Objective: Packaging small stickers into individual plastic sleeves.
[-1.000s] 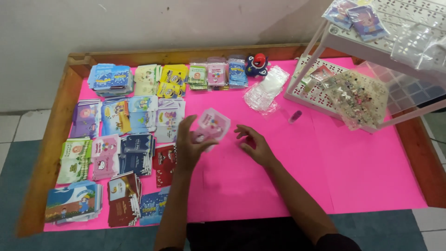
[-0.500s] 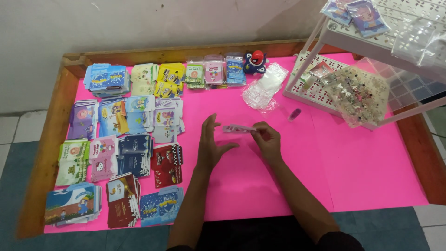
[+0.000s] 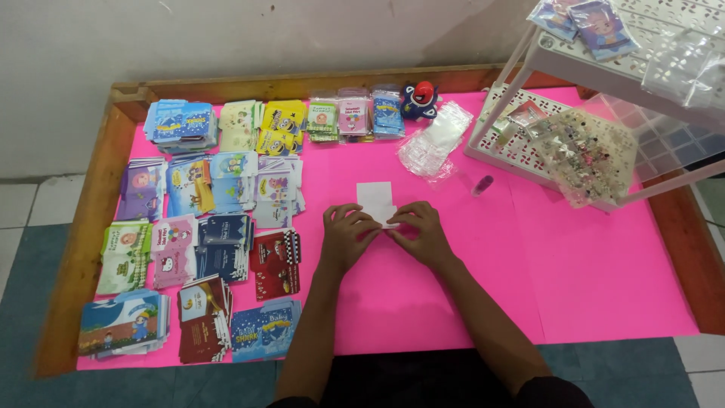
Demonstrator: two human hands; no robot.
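Pink tabletop (image 3: 604, 287): left hand (image 3: 346, 236) and right hand (image 3: 420, 233) together press one white packet (image 3: 376, 199) flat.

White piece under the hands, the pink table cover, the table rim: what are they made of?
White piece: looks like thin paper or card, matte, lying flat with crisp straight edges; both hands, left and right, press on its near edge. Pink table cover: probably paper sheets, matte, with a visible seam. Table rim: wood, brown, slightly glossy, likely varnished.

Two bare forearms, bare hands, left hand (image 3: 349, 236), right hand (image 3: 420, 234), dark sleeve edges near elbows
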